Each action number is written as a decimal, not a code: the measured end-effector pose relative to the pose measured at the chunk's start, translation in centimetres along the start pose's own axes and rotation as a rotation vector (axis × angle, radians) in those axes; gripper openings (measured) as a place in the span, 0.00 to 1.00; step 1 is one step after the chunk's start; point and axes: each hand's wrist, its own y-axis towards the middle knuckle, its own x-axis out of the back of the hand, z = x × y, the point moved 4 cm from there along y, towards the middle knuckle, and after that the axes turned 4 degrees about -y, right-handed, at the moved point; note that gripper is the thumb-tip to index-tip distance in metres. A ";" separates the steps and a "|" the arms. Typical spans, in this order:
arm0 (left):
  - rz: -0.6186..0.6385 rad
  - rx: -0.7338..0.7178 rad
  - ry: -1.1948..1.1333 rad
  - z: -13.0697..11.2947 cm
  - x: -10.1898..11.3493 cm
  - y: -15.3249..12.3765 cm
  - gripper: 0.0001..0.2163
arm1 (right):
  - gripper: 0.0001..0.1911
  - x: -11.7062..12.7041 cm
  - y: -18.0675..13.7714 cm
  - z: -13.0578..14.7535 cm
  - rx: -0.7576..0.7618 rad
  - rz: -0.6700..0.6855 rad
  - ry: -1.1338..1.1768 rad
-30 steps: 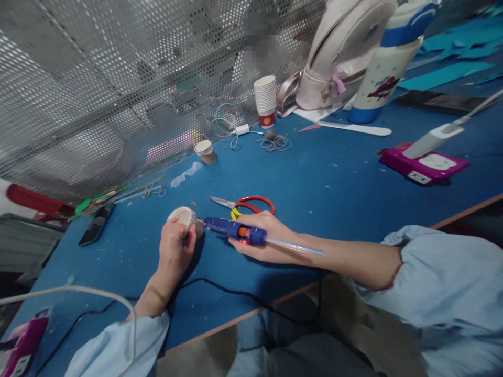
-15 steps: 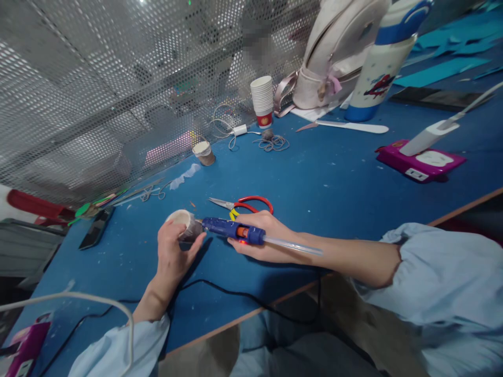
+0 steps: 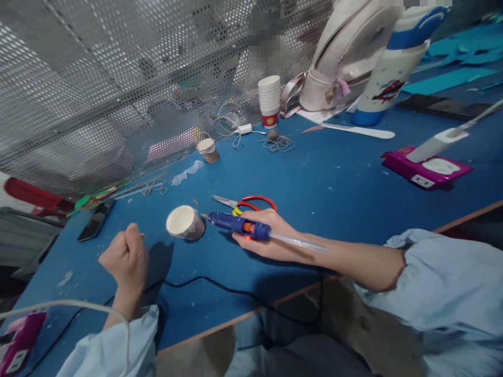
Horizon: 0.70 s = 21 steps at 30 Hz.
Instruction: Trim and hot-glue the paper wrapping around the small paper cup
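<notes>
My right hand (image 3: 271,235) grips a blue glue gun (image 3: 238,225) with a clear glue stick out the back; its nozzle points left, close to a small cup (image 3: 184,222) lying on its side on the blue table (image 3: 334,178). My left hand (image 3: 126,259) hovers left of the cup, apart from it, fingers curled in a pinch on something tiny that I cannot make out. Red-handled scissors (image 3: 245,201) lie just behind the glue gun.
A stack of paper cups (image 3: 269,99), another small cup (image 3: 207,150), a cord coil (image 3: 278,141), a bag (image 3: 341,63) and a bottle (image 3: 393,63) stand at the back by the perforated metal screen. A phone (image 3: 93,224) lies left, purple power strips (image 3: 426,167) right and lower left. A black cable (image 3: 220,285) crosses the near edge.
My left hand has let go of the small cup and drawn back to the left and toward me. The cup now lies alone by the glue gun's nozzle.
</notes>
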 end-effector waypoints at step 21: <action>0.338 -0.057 0.101 1.8 -1.6 1.1 0.13 | 0.10 0.9 -0.1 -1.0 -0.271 -0.011 -0.016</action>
